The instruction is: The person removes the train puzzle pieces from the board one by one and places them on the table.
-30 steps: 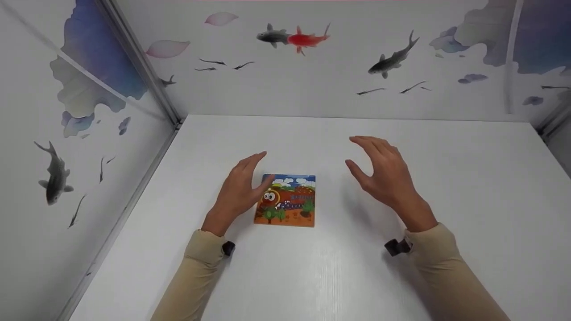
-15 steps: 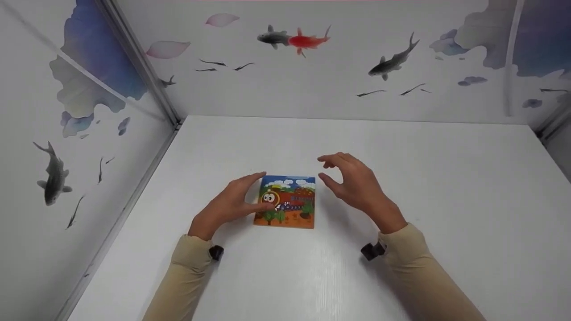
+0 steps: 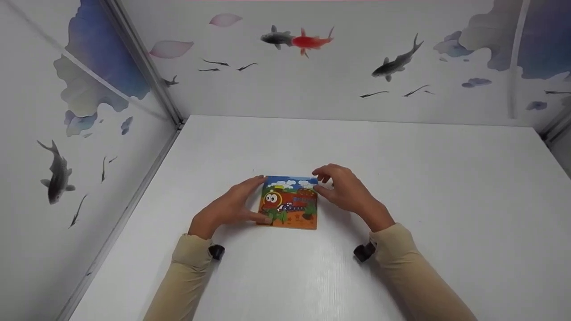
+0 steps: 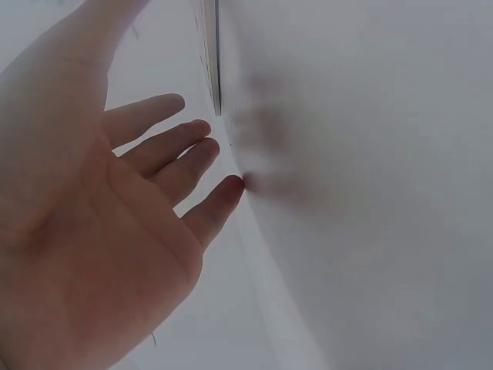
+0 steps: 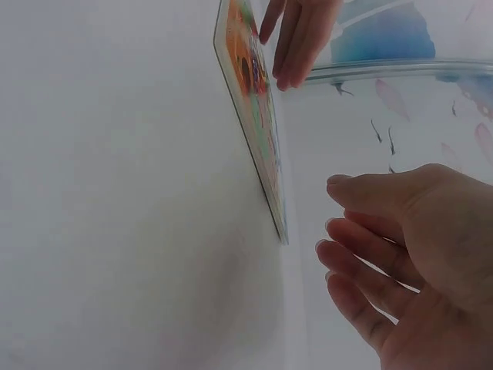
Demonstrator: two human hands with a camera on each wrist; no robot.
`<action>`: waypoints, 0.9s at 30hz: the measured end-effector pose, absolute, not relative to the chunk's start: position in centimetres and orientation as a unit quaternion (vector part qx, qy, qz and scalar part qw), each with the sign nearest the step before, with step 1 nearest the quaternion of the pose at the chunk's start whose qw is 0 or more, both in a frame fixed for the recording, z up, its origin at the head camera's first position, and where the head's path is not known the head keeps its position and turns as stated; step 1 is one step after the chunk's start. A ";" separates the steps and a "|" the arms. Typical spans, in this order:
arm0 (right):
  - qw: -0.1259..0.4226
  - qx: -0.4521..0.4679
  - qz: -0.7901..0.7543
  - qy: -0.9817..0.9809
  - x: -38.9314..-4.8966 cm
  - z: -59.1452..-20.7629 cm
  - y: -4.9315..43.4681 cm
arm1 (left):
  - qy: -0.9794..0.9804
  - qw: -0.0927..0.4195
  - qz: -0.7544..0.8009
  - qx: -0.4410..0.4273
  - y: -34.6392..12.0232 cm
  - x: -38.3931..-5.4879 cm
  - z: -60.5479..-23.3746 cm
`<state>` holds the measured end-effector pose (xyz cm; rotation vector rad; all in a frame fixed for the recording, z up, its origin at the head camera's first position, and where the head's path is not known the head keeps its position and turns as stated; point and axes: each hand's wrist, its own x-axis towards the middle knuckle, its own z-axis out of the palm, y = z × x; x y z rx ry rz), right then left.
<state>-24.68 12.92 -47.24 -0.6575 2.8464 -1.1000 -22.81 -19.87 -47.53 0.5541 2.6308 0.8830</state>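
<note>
A square board (image 3: 290, 203) printed with a cartoon train, clouds and plants lies flat on the white table; its thin edge (image 4: 212, 62) shows in the left wrist view. My left hand (image 3: 229, 207) is at its left side, thumb over the lower left corner and fingers by the upper left corner. In the left wrist view those fingers are spread and loosely straight, and the little finger meets the tabletop. My right hand (image 3: 348, 191) hovers at the upper right corner, fingers loosely bent. The right wrist view shows a gap between this hand (image 5: 416, 254) and the board (image 5: 258, 116).
The white table (image 3: 424, 178) meets a back wall (image 3: 321, 84) and a left wall (image 3: 26, 111), both decorated with fish and leaf pictures. A metal frame post (image 3: 142, 62) stands in the corner. Small dark cameras (image 3: 363, 252) sit at both wrists.
Both hands have come down to the board. My left thumb has slid toward its lower left corner, and my right hand has moved left to its upper right corner. The board stays in place.
</note>
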 end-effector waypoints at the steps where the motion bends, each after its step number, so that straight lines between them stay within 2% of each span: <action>1: 0.018 -0.208 -0.355 0.911 -24.7 -47.4 12.9 | 0.918 0.158 0.308 0.194 -19.8 -22.8 -47.5; 8: 0.050 -0.204 -0.356 0.911 -24.8 -48.4 12.7 | 0.918 0.175 0.301 0.190 -19.7 -22.6 -47.8; 27: 0.064 -0.196 -0.359 0.910 -25.2 -48.5 11.7 | 0.918 0.179 0.301 0.185 -19.9 -22.7 -47.5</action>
